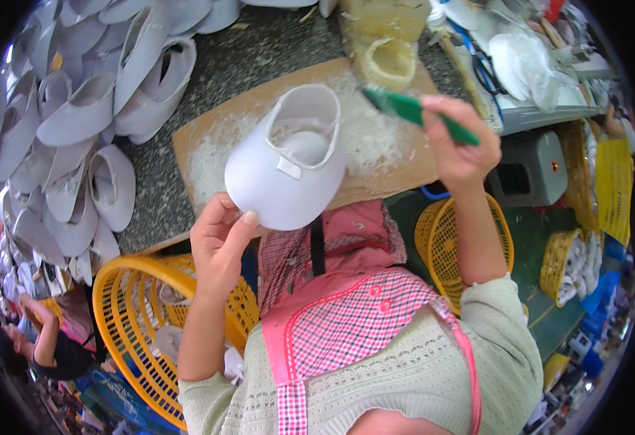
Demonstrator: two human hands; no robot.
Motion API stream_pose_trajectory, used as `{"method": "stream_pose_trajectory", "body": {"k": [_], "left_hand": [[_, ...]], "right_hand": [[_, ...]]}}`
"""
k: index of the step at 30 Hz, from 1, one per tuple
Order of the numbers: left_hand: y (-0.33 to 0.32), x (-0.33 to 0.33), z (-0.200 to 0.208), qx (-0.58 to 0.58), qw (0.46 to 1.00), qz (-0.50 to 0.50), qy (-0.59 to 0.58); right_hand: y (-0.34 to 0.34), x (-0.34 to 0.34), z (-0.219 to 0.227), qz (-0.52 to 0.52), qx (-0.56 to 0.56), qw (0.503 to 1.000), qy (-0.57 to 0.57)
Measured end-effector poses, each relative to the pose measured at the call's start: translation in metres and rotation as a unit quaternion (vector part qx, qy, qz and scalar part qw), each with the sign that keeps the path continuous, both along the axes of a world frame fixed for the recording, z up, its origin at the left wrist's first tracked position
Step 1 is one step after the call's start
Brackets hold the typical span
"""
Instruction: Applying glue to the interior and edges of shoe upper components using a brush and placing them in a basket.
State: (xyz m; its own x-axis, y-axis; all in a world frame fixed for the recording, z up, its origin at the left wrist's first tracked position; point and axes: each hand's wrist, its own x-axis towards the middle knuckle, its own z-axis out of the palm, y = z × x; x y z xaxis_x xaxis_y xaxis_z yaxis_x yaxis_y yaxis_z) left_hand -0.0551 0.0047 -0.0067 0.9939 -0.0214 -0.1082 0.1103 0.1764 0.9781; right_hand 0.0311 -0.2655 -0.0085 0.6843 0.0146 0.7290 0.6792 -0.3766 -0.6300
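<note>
Left fingers (220, 243) pinch white shoe upper (286, 156); right fingers (459, 141) grip green brush (419, 114).

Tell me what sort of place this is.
Probably a shoe workshop: piled white shoe uppers on the bench, one upper in the left hand, a green brush in the right hand, yellow baskets.

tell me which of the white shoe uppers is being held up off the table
The white shoe upper in the left hand, raised over the brown board. The other uppers lie piled on the table at the left, untouched.
</note>
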Motion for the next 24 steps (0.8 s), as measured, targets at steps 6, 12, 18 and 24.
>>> {"method": "stream_pose_trajectory", "body": {"k": [6, 12, 18, 24], "left_hand": [[-0.04, 0.059, -0.003, 0.022, 0.993, -0.113, 0.009], [-0.065, 0.071, -0.01, -0.218, 0.96, -0.154, 0.09], [-0.059, 0.074, 0.004, -0.159, 0.985, -0.066, -0.001], [-0.022, 0.078, 0.045, 0.047, 0.964, 0.14, -0.219]], "right_hand": [[-0.016, 0.07, -0.008, -0.028, -0.131, 0.99, 0.035], [-0.058, 0.059, 0.008, 0.041, -0.153, 0.987, -0.03], [-0.083, 0.041, -0.015, 0.082, -0.005, 0.974, 0.21], [-0.047, 0.064, -0.005, 0.052, -0.031, 0.998, 0.03]]}}
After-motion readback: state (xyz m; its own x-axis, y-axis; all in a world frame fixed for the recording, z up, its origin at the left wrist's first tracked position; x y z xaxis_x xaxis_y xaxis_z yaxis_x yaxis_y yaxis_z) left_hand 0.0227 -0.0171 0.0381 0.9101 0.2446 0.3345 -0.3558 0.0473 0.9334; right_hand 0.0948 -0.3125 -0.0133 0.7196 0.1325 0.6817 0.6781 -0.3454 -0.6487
